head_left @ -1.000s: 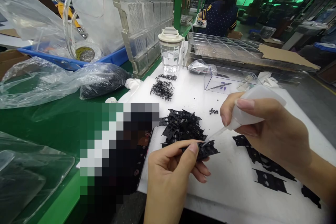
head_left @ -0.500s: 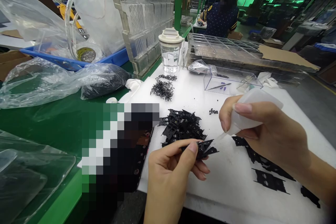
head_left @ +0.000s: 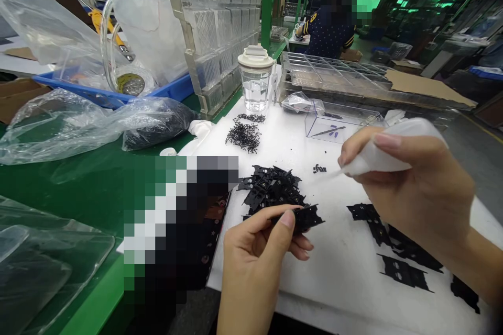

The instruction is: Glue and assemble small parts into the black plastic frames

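Note:
Between thumb and fingers, my left hand (head_left: 257, 256) pinches a flat black plastic part (head_left: 308, 218) in front of a heap of similar black parts (head_left: 271, 188). My right hand (head_left: 420, 183) is wrapped round a white squeeze bottle (head_left: 396, 149) whose thin nozzle points left, above the white work surface and apart from the part. The nozzle tip is blurred. Just beyond it lies a little group of tiny black pieces (head_left: 319, 169). Below my right hand and wrist, several black parts (head_left: 406, 272) are laid out, some of them half hidden.
Small thin black pieces (head_left: 243, 136) are piled near a lidded cup of water (head_left: 256, 78). A clear box (head_left: 338, 123) stands at the back, by clear trays (head_left: 338, 70). Bagged black material (head_left: 157, 120) rests at left. A person (head_left: 328, 31) sits beyond.
My right hand has drawn the bottle up and right, moving its nozzle away from the black part. The part in my left hand has turned slightly, showing its flat face more.

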Action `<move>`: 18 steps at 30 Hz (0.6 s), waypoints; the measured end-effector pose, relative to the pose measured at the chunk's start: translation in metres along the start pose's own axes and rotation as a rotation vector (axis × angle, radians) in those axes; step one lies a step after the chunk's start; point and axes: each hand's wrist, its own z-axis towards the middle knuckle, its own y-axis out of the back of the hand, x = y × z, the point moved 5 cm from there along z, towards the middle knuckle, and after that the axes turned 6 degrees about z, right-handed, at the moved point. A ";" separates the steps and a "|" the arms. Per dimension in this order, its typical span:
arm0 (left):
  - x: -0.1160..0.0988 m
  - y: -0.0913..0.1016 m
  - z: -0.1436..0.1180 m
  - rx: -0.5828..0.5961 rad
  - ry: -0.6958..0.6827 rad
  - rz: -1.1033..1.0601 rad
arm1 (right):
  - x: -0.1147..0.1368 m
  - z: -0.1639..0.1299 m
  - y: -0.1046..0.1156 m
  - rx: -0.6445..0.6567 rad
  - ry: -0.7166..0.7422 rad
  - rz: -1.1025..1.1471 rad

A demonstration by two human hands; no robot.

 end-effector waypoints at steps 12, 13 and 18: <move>-0.003 0.001 0.003 -0.016 -0.105 -0.002 | -0.029 0.020 0.002 0.063 0.028 -0.403; -0.002 0.002 0.004 -0.014 -0.112 -0.008 | -0.035 0.021 0.002 0.080 0.004 -0.409; 0.001 0.008 0.009 0.011 -0.148 -0.026 | -0.053 0.026 0.002 0.171 -0.075 -0.445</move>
